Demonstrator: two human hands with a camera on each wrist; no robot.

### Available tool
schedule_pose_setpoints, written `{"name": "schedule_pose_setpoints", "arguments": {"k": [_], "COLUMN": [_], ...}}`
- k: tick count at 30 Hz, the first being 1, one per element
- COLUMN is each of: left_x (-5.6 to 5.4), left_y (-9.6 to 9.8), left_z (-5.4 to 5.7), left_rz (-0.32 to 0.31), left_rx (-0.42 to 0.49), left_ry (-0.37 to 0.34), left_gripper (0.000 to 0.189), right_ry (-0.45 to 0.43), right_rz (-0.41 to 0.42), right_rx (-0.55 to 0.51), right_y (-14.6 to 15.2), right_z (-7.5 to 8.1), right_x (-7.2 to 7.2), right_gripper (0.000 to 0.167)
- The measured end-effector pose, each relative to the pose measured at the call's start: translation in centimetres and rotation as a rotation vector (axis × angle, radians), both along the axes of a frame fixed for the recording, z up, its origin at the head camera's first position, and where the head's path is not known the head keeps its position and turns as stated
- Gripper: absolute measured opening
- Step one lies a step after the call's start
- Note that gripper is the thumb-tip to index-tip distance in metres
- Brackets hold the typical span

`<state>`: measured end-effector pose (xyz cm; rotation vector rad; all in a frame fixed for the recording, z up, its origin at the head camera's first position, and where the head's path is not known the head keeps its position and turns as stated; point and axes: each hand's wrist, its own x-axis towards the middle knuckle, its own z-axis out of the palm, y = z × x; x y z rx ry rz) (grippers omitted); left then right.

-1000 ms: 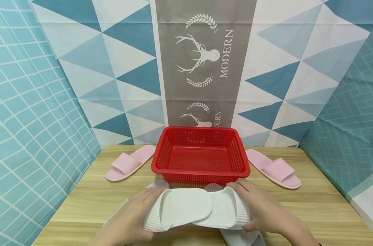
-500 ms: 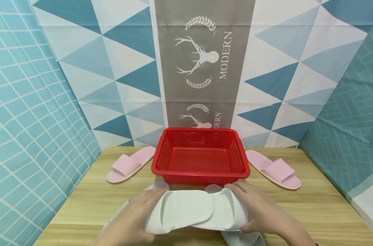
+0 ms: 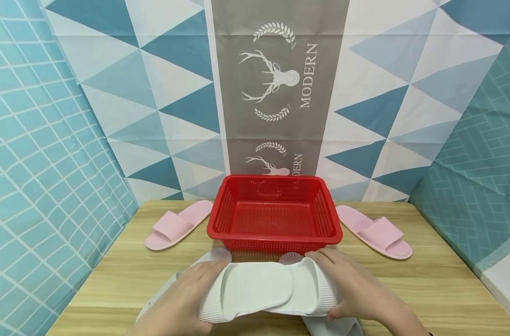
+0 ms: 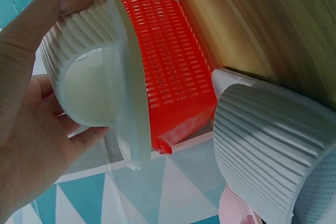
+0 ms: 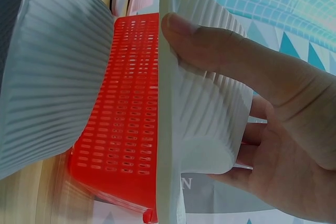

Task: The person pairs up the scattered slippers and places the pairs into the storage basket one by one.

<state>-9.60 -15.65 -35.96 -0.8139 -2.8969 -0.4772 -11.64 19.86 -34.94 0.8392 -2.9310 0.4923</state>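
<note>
My left hand [image 3: 187, 298] grips a white slipper [image 3: 256, 287] by its ribbed strap, thumb at the near edge. My right hand [image 3: 349, 287] holds another white slipper [image 3: 305, 284] the same way. The two are raised above the table with soles down, their heel ends overlapping in the middle. In the left wrist view the thumb presses on the ribbed strap [image 4: 86, 27] and the fingers wrap behind it. The right thumb presses the sole edge [image 5: 167, 93] in the right wrist view. Below the hands lie two greyish slippers, partly hidden: one left [image 3: 217, 254], one right [image 3: 334, 325].
A red perforated basket [image 3: 275, 240] stands just beyond the hands. One pink slipper [image 3: 172, 226] lies to its left and another pink slipper [image 3: 380, 233] to its right. Patterned sheets [image 3: 275, 93] rise behind the wooden table [image 3: 439, 289] and at both sides.
Both hands and the held slippers sit slightly lower in the head view, a shift of a few pixels. The grips look the same.
</note>
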Motion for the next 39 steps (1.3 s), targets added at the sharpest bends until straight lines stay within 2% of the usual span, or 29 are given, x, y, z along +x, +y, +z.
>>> {"name": "schedule_pose_setpoints", "arguments": {"k": [18,33,39], "left_x": [0.22,0.34,0.43], "left_y": [0.14,0.09,0.17], "left_z": [0.0,-0.08,-0.04], "left_rz": [0.003,-0.009,-0.005], "left_rx": [-0.007,-0.036,-0.035], "left_ry": [-0.028,0.062,0.023], "left_gripper": [0.111,0.106,0.107], "right_ry": [0.039,0.021,0.029], "right_rz": [0.022,0.02,0.024], "right_rx": [0.003,0.004,0.008], "right_y": [-0.35,-0.68,-0.87], "right_z": [-0.07,0.09,0.08], "right_x": [0.01,-0.03,-0.06], "right_gripper": [0.104,0.105,0.105]}}
